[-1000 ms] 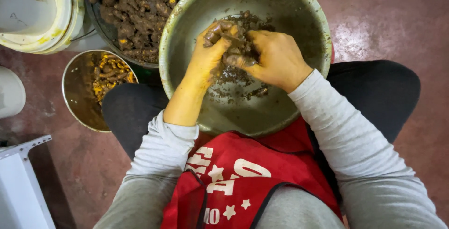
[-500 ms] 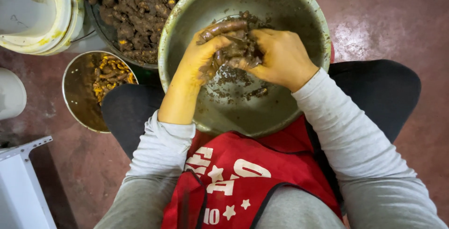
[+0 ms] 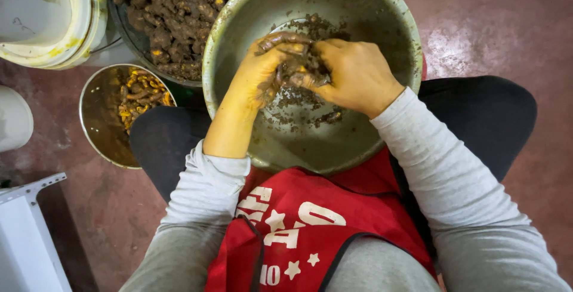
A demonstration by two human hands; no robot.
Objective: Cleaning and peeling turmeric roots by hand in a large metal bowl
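Small pot, left of frame: we see peeled yellow pieces in it, beside our knee; a nudge could tip it.
Left hand: our fingers are clenched on the muddy root, mid-frame over the big bowl.
Right hand: also gripping it; wet skin could let the root slip.
Big bowl: balanced on our lap, could slide.

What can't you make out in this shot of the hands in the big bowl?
Head view only:
- Root piece: mostly covered by the left hand and right hand, so its shape is unclear.
- Any tool in the right hand: its fingers curl over, so I cannot tell.
- Pile of muddy roots: cut off by the top edge.
- White bucket: cut off at the top left corner.
- Small bowl: its far side is hidden by the knee.
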